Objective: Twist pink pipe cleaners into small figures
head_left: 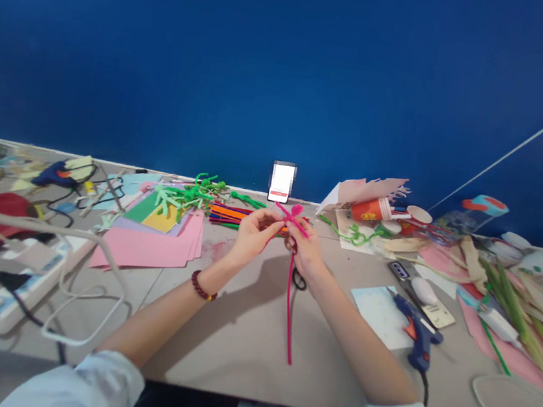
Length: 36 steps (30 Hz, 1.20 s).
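Both my hands are raised over the middle of the grey table [243, 334], pinching a pink pipe cleaner [290, 307]. My left hand [253, 233], with a red bead bracelet at the wrist, grips one end near the twisted pink top. My right hand [306, 249] is closed round the twist, and the long pink tail hangs down from it toward me. A pair of black-handled scissors [299, 280] lies on the table just under my right hand.
A stack of pink and coloured paper [152, 244] with green pipe-cleaner shapes [192, 194] and a bundle of coloured pipe cleaners [229, 215] lies left. A blue glue gun [416, 328] lies right, a power strip [10, 301] with white cables left, a phone [282, 182] against the blue wall.
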Available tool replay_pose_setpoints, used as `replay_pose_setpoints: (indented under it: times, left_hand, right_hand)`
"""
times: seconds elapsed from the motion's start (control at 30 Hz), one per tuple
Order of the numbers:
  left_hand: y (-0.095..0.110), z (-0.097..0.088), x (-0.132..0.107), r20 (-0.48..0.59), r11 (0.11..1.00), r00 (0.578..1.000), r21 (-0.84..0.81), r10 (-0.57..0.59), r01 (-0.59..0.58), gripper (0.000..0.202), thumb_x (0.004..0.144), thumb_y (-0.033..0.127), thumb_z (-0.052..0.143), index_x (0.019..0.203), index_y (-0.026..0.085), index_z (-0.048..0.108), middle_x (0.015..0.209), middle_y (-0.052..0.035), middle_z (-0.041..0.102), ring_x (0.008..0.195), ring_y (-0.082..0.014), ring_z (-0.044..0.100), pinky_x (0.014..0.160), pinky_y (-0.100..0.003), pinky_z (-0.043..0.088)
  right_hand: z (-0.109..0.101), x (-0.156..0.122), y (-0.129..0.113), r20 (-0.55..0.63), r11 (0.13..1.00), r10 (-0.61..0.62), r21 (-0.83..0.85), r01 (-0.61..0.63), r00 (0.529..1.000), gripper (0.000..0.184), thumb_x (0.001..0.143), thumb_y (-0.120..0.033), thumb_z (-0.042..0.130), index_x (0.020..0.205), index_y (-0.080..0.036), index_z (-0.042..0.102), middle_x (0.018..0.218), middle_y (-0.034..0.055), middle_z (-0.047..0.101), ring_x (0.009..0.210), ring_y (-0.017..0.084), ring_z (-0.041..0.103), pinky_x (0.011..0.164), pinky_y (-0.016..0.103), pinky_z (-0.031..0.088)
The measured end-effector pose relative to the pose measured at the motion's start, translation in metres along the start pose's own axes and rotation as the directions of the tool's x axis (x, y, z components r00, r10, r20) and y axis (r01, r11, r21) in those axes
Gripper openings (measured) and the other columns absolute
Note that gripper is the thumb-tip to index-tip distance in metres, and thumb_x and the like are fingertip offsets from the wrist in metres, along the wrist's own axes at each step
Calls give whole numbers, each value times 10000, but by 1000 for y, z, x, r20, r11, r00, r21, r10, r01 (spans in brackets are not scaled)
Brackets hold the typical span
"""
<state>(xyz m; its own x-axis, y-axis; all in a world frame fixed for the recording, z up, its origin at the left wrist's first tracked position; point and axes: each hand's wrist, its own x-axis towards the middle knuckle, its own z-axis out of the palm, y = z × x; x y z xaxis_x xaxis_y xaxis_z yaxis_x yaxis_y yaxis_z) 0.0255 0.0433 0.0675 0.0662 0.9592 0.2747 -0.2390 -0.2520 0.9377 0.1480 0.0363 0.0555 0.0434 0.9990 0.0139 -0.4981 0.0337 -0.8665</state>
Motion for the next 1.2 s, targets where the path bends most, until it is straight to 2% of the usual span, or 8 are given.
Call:
replay_pose_setpoints:
  times: [0.27, 0.4, 0.53, 0.63, 0.7, 0.9, 1.2]
  left_hand:
    - [6, 3, -3, 45, 1000, 999, -25, -3, 4, 205, 693, 292, 710, 826, 159, 628, 802, -36, 665, 724, -131, 629, 678, -256, 524]
    - [7, 3, -4, 69, 1000, 997, -4, 16, -15, 186, 707, 293, 697, 827, 170, 627, 800, -28, 658, 712, -128, 624, 673, -257, 523]
    - [10, 0, -3, 69, 985, 994, 146, 79, -89, 134, 753, 277, 648, 839, 175, 642, 819, -36, 659, 706, -128, 611, 659, -249, 509]
    - [9, -3, -3, 81, 932, 980, 304, 182, -198, 124, 787, 252, 605, 874, 186, 663, 870, -50, 667, 737, -136, 608, 677, -255, 501]
    - [8, -4, -3, 79, 906, 974, 356, 215, -229, 129, 795, 239, 592, 886, 191, 670, 890, -54, 672, 757, -143, 611, 686, -259, 499]
    - [1, -6, -1, 36, 906, 977, 367, 211, -209, 130, 790, 236, 595, 872, 187, 682, 884, -63, 685, 779, -159, 629, 681, -270, 504]
    - [4, -4, -4, 4, 855, 956, 446, 295, -266, 117, 775, 223, 616, 855, 201, 698, 862, -52, 693, 763, -159, 628, 663, -274, 503]
  right_hand:
    - [-2, 1, -4, 49, 999, 50, 5, -50, 998, 335, 591, -352, 765, 742, -211, 501, 479, -100, 422, 380, 38, 320, 383, 180, 175]
    - [-6, 3, -4, 63, 999, 21, -29, -19, 998, 327, 593, -354, 764, 750, -215, 513, 491, -94, 436, 391, 42, 336, 391, 183, 194]
    - [-7, 4, -3, 69, 993, -36, -111, 43, 997, 339, 601, -407, 757, 759, -218, 524, 481, -97, 432, 379, 44, 320, 390, 195, 215]
    - [-8, 6, -2, 65, 984, -65, -163, 75, 996, 347, 611, -439, 747, 762, -216, 529, 502, -99, 435, 369, 38, 305, 386, 198, 204]
    - [-8, 6, -2, 61, 979, -76, -186, 87, 995, 344, 615, -447, 745, 756, -210, 538, 527, -95, 445, 373, 33, 297, 384, 199, 190]
    - [-9, 7, -1, 34, 969, -110, -219, 114, 993, 337, 610, -450, 752, 736, -187, 585, 564, -73, 482, 391, 23, 246, 398, 209, 172]
    - [-4, 3, -1, -33, 972, -101, -217, 92, 994, 396, 557, -495, 772, 708, -190, 568, 471, -89, 411, 372, 33, 235, 387, 209, 136]
